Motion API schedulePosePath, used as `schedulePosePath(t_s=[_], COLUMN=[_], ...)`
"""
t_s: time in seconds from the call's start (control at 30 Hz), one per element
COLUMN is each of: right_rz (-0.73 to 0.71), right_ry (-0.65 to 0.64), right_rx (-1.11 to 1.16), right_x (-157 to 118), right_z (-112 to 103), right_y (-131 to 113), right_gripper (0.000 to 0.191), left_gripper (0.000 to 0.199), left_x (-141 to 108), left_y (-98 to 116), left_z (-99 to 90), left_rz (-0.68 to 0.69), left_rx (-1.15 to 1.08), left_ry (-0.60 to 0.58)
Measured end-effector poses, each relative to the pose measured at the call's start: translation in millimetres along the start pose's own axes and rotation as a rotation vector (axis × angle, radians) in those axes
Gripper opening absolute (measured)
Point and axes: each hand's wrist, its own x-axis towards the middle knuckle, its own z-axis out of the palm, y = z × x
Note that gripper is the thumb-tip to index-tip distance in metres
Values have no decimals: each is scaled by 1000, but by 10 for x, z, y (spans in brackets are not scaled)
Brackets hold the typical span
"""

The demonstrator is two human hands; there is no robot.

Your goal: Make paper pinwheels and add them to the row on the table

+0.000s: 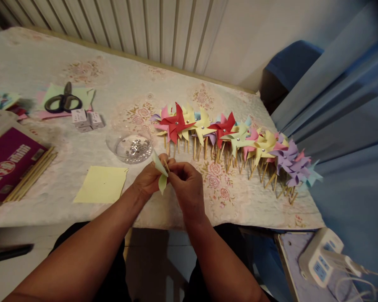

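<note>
Over the front of the table, my left hand [148, 178] is closed on a pale green paper pinwheel [160, 167], seen edge-on. Close against it, my right hand [188, 184] pinches at the back of the pinwheel, where a short bit of thin wooden stick [166, 165] shows between the fingers. The fingers hide most of the stick. Just beyond my left hand stands a clear round dish [113, 144] holding small shiny metal fasteners [138, 147]. A yellow paper square [102, 184] with a small mark in its middle lies left of my left forearm.
Several finished pinwheels [225, 128] on sticks lie in a row to the right. Black scissors [64, 102] rest on coloured paper, beside small white boxes [86, 120]. At the left are a purple package [15, 163] and wooden sticks [33, 174]. A power strip [321, 258] sits low right.
</note>
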Motion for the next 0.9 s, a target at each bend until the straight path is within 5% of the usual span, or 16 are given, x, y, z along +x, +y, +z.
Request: schedulePosePath(t_s=[0.9], right_rz=[-5], right_ry=[-19], right_rx=[11], right_x=[25], right_z=[-31], right_y=[28], right_gripper=[11], left_gripper=[27], left_x=[11], left_y=[-15], left_z=[-79], left_rz=[4], left_rx=[7], left_ry=[11])
